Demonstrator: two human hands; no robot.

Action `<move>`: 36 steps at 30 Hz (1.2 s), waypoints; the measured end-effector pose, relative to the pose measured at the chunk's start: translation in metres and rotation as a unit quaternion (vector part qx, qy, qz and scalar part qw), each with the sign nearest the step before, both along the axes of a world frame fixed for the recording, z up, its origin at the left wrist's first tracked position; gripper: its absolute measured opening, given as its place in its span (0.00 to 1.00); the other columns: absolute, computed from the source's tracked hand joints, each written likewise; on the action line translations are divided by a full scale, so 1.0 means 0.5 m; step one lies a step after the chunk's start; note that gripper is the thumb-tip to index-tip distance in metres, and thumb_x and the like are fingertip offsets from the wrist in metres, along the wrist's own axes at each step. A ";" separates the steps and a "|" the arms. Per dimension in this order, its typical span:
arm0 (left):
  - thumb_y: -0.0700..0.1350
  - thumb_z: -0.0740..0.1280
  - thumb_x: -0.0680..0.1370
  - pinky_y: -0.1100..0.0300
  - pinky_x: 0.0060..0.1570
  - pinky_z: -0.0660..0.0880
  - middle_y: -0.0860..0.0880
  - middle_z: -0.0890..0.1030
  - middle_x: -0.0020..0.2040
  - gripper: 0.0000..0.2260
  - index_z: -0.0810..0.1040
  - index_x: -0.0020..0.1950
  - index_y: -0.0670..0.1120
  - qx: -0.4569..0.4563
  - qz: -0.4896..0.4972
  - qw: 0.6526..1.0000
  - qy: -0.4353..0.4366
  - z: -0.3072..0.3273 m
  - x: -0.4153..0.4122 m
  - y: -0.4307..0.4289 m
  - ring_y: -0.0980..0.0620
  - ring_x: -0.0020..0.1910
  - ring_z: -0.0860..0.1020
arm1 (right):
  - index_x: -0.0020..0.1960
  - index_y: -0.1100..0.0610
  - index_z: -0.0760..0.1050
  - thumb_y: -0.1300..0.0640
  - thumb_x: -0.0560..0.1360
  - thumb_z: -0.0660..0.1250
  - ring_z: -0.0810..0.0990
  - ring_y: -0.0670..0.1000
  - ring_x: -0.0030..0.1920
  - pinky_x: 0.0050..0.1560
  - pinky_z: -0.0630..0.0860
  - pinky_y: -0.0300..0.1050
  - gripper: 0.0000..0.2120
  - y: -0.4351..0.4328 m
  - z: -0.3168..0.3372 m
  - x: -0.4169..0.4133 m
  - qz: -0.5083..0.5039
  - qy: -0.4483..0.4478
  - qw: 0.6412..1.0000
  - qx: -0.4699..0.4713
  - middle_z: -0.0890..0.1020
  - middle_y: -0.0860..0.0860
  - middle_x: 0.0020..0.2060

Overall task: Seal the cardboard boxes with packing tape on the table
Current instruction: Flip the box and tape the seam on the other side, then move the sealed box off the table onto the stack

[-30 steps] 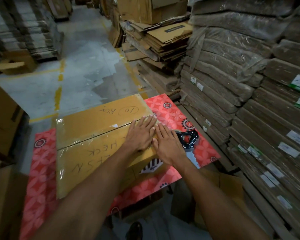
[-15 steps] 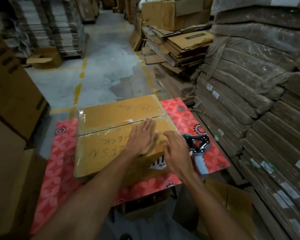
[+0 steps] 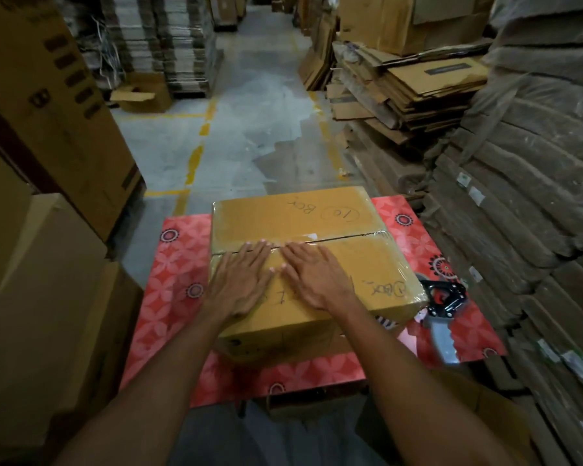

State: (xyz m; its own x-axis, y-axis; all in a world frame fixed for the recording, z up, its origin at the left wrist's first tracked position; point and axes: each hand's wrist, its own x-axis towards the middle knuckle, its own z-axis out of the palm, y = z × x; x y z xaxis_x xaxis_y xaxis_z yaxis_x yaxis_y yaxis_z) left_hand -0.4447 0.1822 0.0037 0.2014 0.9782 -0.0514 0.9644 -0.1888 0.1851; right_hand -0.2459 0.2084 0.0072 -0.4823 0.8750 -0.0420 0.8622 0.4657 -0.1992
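Observation:
A closed cardboard box point(image 3: 360, 264) with handwritten marks stands on the red flower-patterned table point(image 3: 179, 264). Shiny clear tape runs along its middle seam. My left hand point(image 3: 241, 280) lies flat on the near flap, fingers straight and reaching the seam. My right hand point(image 3: 313, 275) lies flat beside it, fingers straight toward the same seam. A black tape dispenser point(image 3: 443, 302) with a grey toothed blade lies on the table just right of the box, untouched.
Tall stacks of flattened cardboard point(image 3: 519, 196) wall the right side. Big brown cartons point(image 3: 48, 264) stand close on the left. A concrete aisle point(image 3: 249, 129) with yellow lines runs ahead. An open small box point(image 3: 138, 95) sits on the floor far left.
Both hands slid left from the box's right end to the middle of the seam. The view swung, so the box now sits square in front of me.

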 end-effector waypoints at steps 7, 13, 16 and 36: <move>0.67 0.43 0.81 0.40 0.76 0.40 0.59 0.37 0.80 0.30 0.41 0.81 0.60 -0.013 0.103 0.994 -0.043 -0.017 -0.081 -0.014 0.53 0.80 0.38 | 0.82 0.42 0.43 0.35 0.83 0.38 0.47 0.49 0.82 0.79 0.40 0.63 0.29 0.023 -0.012 0.198 -0.153 -0.013 0.988 0.022 0.47 0.41 0.81; 0.64 0.56 0.81 0.40 0.75 0.52 0.52 0.42 0.83 0.37 0.42 0.83 0.53 -0.015 0.204 0.955 -0.214 -0.005 -0.052 -0.028 0.46 0.81 0.47 | 0.80 0.53 0.57 0.38 0.83 0.48 0.58 0.55 0.80 0.79 0.50 0.65 0.30 -0.004 -0.027 0.281 -0.261 0.083 0.960 0.062 0.60 0.53 0.81; 0.62 0.67 0.78 0.43 0.66 0.70 0.49 0.69 0.74 0.34 0.58 0.79 0.52 0.008 0.286 0.865 -0.412 -0.026 -0.055 -0.078 0.40 0.71 0.70 | 0.78 0.55 0.61 0.45 0.81 0.63 0.68 0.59 0.75 0.75 0.62 0.65 0.29 -0.087 -0.039 0.287 -0.375 0.273 0.884 0.063 0.68 0.55 0.76; 0.50 0.76 0.74 0.41 0.70 0.65 0.44 0.62 0.75 0.35 0.63 0.76 0.50 0.144 0.452 0.804 -0.358 -0.026 0.084 -0.323 0.40 0.73 0.64 | 0.78 0.48 0.62 0.47 0.81 0.63 0.78 0.52 0.61 0.59 0.72 0.50 0.27 -0.134 -0.007 0.222 -0.282 0.445 0.833 -0.166 0.78 0.47 0.66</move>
